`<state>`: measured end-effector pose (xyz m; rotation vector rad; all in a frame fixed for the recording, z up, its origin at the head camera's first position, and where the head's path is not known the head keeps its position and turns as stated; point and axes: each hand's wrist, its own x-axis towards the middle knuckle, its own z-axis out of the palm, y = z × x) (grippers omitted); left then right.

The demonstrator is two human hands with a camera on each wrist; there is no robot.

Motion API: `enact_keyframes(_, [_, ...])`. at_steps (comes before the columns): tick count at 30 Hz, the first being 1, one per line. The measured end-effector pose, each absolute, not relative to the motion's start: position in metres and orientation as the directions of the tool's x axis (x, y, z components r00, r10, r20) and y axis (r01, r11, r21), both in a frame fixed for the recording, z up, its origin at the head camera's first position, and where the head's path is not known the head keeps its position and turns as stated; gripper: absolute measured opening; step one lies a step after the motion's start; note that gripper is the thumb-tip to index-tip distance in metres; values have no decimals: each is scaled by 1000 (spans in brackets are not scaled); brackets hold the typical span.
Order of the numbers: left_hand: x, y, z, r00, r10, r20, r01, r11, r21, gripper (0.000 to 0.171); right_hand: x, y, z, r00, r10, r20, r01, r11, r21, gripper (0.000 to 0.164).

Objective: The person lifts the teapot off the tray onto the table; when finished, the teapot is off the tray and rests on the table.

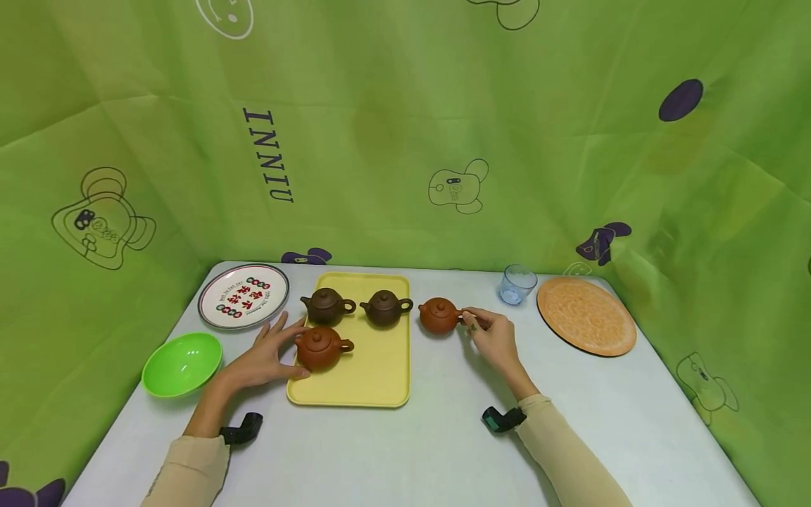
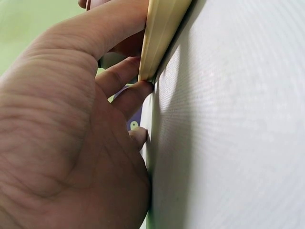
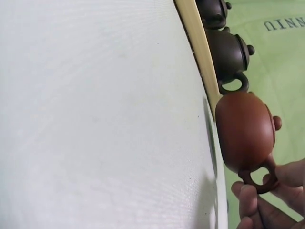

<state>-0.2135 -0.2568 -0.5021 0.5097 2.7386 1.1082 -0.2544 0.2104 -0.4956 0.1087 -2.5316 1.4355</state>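
My right hand (image 1: 495, 341) pinches the loop handle of a reddish-brown clay teapot (image 1: 438, 316), just right of the yellow tray (image 1: 380, 384). In the right wrist view, thumb and fingertips meet round that handle, and the teapot (image 3: 245, 131) shows a shadow beside it. My left hand (image 1: 262, 356) is spread at the tray's left edge, thumb near the front corner, fingers beside a second reddish-brown teapot (image 1: 319, 350) on the tray. Seen from the left wrist, its fingertips touch the tray's rim (image 2: 162, 33). Two dark brown teapots (image 1: 326, 307) (image 1: 384, 309) stand at the tray's back.
A white plate with red lettering (image 1: 215, 299) lies at the back left, with a green bowl (image 1: 184, 364) in front of it. At the back right are a clear blue glass (image 1: 517, 285) and a round tan mat (image 1: 586, 315). Green curtain (image 1: 380, 141) encloses the white table (image 1: 456, 451).
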Motion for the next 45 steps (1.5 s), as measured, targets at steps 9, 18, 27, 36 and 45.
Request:
enact_keyframes(9, [-214, -257, -502, -931, 366, -5, 258, 668, 698, 89, -260, 211, -499, -971, 60, 233, -168, 521, -837, 24])
enact_keyframes(18, [-214, -257, -501, -931, 365, -10, 254, 667, 700, 90, -264, 210, -502, -970, 82, 229, -152, 528, -835, 24])
enact_keyframes(27, [-213, -256, -499, -935, 353, -16, 242, 673, 699, 90, -271, 208, -504, -973, 87, 216, -132, 560, -818, 28])
enact_keyframes(36, [-213, -256, -501, -934, 356, -6, 254, 678, 690, 90, -272, 209, -505, -970, 101, 222, -131, 554, -822, 28])
enact_keyframes(45, [-214, -258, -503, -935, 353, -22, 238, 674, 700, 92, -271, 208, -505, -969, 110, 219, -121, 564, -817, 29])
